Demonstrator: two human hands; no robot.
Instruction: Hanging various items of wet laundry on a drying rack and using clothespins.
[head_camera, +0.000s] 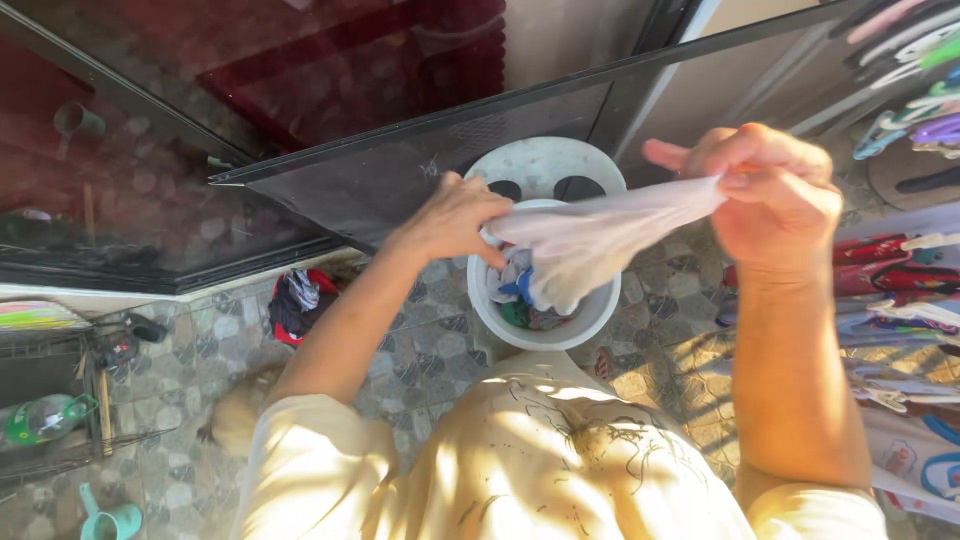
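The person's left hand (455, 215) and right hand (770, 190) each pinch one end of a thin white cloth (590, 240), pulling it flat right above the white bucket (545, 325) of wet clothes.

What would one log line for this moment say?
left hand: grips pale cloth | right hand: grips cloth's other end | cloth: stretched above white bucket of clothes | floor: patterned tiles

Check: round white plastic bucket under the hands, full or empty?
Partly full: white plastic bucket holds crumpled coloured clothes; both hands stretch a pale cloth above it.
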